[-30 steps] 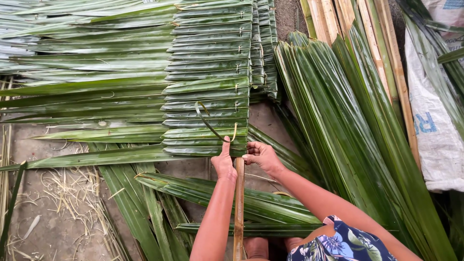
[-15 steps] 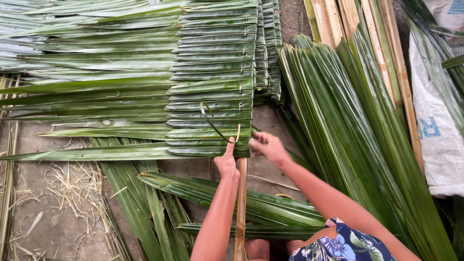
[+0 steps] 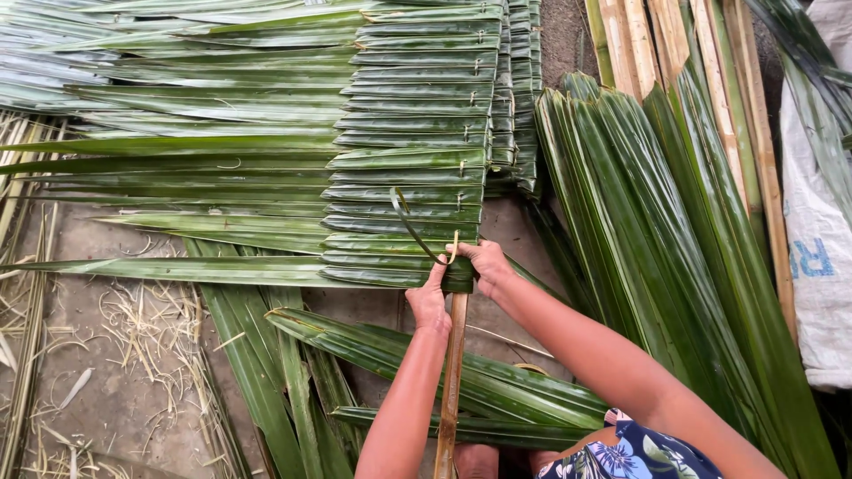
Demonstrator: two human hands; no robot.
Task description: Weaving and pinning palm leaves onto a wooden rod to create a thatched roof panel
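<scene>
A panel of folded green palm leaves (image 3: 417, 142) is stitched along a wooden stick (image 3: 453, 381) that runs toward me. My left hand (image 3: 430, 302) presses the lowest folded leaf against the stick, thumb up. My right hand (image 3: 479, 260) pinches the leaf's folded edge just right of the stick, beside a thin pale binding strip (image 3: 454, 248). A narrow dark green strip (image 3: 410, 223) curls up from the fold between my hands.
A thick bundle of long green leaves (image 3: 657, 266) lies at the right, with pale wooden slats (image 3: 674, 53) behind it and a white sack (image 3: 821, 266) at the far right. Loose leaves (image 3: 399, 355) and dry straw (image 3: 133, 337) cover the concrete floor.
My right hand has shifted slightly down and left along the lowest leaf's fold. My left hand stays on the stick. The curling strip has moved little.
</scene>
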